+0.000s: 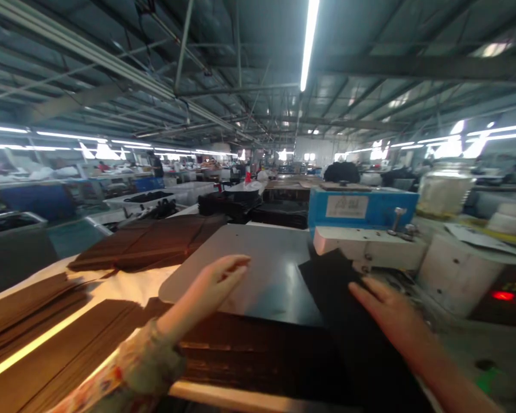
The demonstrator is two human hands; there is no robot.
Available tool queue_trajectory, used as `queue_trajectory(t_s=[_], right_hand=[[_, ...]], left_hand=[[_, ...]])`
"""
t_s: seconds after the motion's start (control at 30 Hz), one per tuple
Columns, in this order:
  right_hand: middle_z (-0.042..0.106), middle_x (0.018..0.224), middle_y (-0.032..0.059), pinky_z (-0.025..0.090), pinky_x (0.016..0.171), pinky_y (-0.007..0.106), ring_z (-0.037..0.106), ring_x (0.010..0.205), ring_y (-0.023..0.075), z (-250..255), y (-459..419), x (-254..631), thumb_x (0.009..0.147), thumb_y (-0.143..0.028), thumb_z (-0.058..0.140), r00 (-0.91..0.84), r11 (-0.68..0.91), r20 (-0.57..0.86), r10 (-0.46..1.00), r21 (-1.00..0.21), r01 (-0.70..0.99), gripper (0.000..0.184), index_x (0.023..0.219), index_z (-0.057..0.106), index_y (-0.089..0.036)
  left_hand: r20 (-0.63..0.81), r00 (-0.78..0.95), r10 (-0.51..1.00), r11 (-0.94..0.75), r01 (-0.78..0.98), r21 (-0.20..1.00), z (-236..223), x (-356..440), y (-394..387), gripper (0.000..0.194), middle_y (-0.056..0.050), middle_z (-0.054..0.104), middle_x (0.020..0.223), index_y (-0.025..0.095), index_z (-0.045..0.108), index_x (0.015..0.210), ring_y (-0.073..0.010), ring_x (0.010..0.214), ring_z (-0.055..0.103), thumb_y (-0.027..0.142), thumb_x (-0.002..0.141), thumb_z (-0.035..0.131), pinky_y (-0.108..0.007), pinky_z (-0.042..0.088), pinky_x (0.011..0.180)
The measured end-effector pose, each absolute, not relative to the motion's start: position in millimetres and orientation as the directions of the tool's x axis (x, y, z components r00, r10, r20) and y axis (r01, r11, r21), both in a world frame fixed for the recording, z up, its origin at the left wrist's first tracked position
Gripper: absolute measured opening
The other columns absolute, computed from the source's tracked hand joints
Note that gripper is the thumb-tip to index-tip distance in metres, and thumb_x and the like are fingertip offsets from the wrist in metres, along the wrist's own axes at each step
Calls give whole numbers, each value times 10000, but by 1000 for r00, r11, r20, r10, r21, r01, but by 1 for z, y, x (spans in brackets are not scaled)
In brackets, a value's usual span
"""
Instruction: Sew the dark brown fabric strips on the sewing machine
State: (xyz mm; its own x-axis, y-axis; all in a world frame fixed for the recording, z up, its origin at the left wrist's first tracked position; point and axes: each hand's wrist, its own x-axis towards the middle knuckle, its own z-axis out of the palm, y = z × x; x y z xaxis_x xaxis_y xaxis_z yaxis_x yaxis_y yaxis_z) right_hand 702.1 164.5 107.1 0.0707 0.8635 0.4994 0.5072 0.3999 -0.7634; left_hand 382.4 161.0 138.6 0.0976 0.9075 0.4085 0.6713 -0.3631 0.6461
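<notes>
My left hand (226, 274) hovers over a smooth metal plate (258, 246), its fingers stretched forward and slightly bent, with nothing in them. A long black fabric piece (348, 315) slants from the plate's right side toward me. At its right edge, my right hand (384, 301) has hold of it, though the underside of the grip is hidden. Just beyond that hand stands a white and blue machine (365, 244). Below the plate's near edge lies a stack of dark brown pieces (236, 355). Motion blurs both hands a little.
Brown fabric stacks (150, 241) lie to the left, with more brown piles (69, 350) nearer me. Black stacks (279, 212) sit behind the plate. On the right are a control box (468, 281) with red digits and a clear jar (445, 189).
</notes>
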Motion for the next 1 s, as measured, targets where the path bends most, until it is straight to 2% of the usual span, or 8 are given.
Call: queue_trajectory(t_s=[0.03, 0.13, 0.3, 0.37, 0.47, 0.63, 0.83, 1.0], right_hand=[[663, 689, -3, 456, 565, 233, 606, 645, 162, 106, 168, 696, 699, -411, 589, 22, 393, 471, 882, -760, 518, 240, 772, 682, -203], [651, 685, -11, 436, 576, 225, 587, 645, 146, 95, 175, 683, 768, -398, 499, -123, 378, 375, 919, -747, 546, 270, 749, 651, -176], [636, 698, -1, 422, 583, 233, 583, 670, 155, 85, 182, 691, 795, -398, 447, -176, 337, 292, 940, -728, 596, 279, 738, 606, -176], [661, 809, 22, 445, 650, 250, 601, 767, 176, 85, 187, 694, 779, -391, 466, -169, 308, 258, 951, -755, 579, 266, 847, 615, -181], [628, 1053, 73, 443, 814, 303, 574, 963, 205, 82, 197, 693, 752, -383, 497, -120, 272, 246, 962, -799, 536, 403, 1082, 561, -162], [547, 1196, 93, 398, 926, 351, 517, 1076, 209, 74, 202, 688, 774, -395, 463, -119, 291, 269, 956, -808, 512, 493, 1195, 489, -140], [515, 1233, 100, 362, 974, 343, 459, 1142, 181, 70, 195, 688, 852, -336, 381, -213, 491, 476, 853, -595, 636, 432, 1222, 460, -127], [586, 1096, 137, 482, 806, 300, 574, 964, 188, 71, 188, 684, 879, -186, 290, -341, 553, 564, 752, -258, 792, 405, 1250, 427, -96]], left_hand=[[372, 165, 914, -386, 640, 664, 134, 407, 173, 358, -51, 621, 1052, 184, 569, 1081, -182, 945, 569, 384, 804, 463, -293, 442, 849], [305, 275, 912, -409, 541, 735, 120, 472, 209, 443, -105, 586, 1106, 139, 536, 1129, -208, 981, 548, 418, 791, 464, -312, 425, 859], [105, 468, 877, -286, 334, 898, 96, 522, 251, 430, -83, 643, 879, 112, 616, 897, -218, 806, 587, 486, 710, 518, -324, 454, 731], [95, 466, 880, -224, 230, 947, 88, 527, 256, 401, -60, 638, 825, 119, 608, 855, -197, 747, 583, 470, 668, 555, -310, 452, 699], [103, 446, 889, -178, 131, 975, 84, 528, 255, 353, -33, 622, 780, 133, 597, 829, -164, 700, 563, 423, 628, 600, -282, 439, 679], [68, 405, 912, -127, 121, 984, 90, 528, 248, 273, -1, 592, 705, 145, 599, 776, -130, 647, 528, 387, 651, 578, -247, 414, 638], [55, 398, 916, -108, 112, 988, 96, 527, 245, 193, 11, 578, 675, 145, 601, 704, -122, 646, 516, 324, 669, 536, -236, 393, 640], [29, 417, 908, -70, 83, 994, 94, 525, 246, 201, 12, 562, 642, 141, 593, 687, -124, 624, 506, 332, 654, 540, -247, 391, 630]])
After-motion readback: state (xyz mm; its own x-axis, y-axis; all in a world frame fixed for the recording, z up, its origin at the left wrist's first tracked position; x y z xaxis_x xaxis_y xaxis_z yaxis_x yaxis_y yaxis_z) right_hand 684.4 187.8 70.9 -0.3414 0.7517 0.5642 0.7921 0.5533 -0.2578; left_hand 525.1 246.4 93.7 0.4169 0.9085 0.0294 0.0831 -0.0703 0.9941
